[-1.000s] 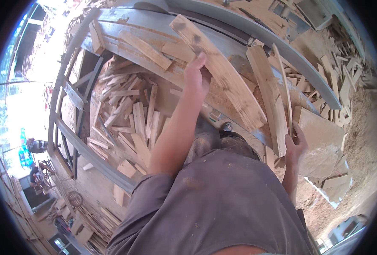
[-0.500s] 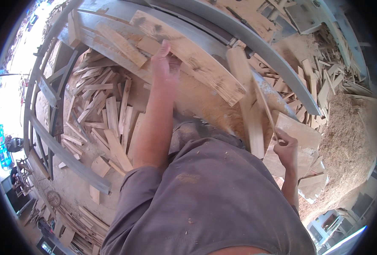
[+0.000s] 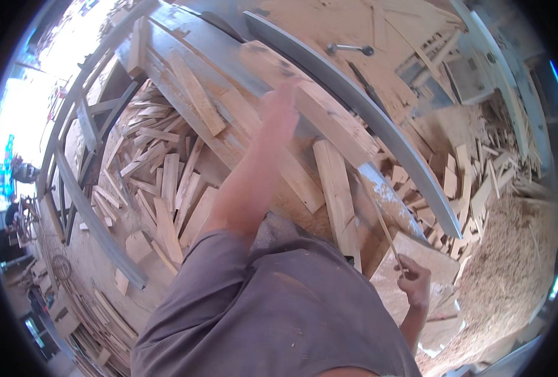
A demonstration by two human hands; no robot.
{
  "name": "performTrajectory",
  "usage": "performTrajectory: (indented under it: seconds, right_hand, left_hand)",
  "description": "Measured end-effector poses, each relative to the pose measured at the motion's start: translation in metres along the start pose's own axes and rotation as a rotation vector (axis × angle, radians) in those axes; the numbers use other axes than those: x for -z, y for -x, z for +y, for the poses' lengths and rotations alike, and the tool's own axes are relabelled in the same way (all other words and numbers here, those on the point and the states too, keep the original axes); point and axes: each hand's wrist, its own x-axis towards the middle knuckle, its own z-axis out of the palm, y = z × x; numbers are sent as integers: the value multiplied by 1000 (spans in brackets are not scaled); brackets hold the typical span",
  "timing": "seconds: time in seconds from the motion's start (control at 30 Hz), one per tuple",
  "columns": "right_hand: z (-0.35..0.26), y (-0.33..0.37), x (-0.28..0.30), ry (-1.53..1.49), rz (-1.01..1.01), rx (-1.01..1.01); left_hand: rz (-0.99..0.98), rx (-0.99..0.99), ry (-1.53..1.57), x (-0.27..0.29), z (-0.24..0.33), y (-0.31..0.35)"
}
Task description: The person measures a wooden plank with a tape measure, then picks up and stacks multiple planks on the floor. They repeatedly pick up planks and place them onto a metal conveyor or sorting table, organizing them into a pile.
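My left hand (image 3: pixel 282 103), smeared by motion, reaches over the metal bench and meets the near side of a thick wooden board (image 3: pixel 338 122). Its fingers do not show clearly. The board slants along the inner side of a curved-looking grey rail (image 3: pixel 367 119). At the right, my right hand (image 3: pixel 413 279) is closed round the near end of a thin wooden stick (image 3: pixel 382 223). The stick's far end points toward the board. Between my hands, a wooden block (image 3: pixel 337 195) lies close to my body, beside a long plank (image 3: pixel 279 163) on the bench.
Offcuts (image 3: pixel 165 169) are heaped on the left, within a grey metal frame (image 3: pixel 93 220). More scraps and a sawdust mound (image 3: pixel 505 251) lie on the right. Beyond the rail is a wrench-like metal tool (image 3: pixel 350 49) on a dusty surface.
My left hand and the board have shifted away from my body, toward the grey rail. My right hand still holds the stick. The whole view has turned and shifted too.
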Motion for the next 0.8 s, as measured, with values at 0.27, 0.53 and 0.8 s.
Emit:
performTrajectory:
  seconds: [0.27,0.53,0.8]
  right_hand:
    - [4,15,13,-269,118,-96]
    - [-6,-20,4,-401,40,-28]
    - [-20,-39,-1,-377,-55,37]
  left_hand:
    - [21,-490,-182,-56,-72,-57]
    - [-123,-568,-189,-43,-133,-59]
    - [-662,-208,-8,-9,-91,-14]
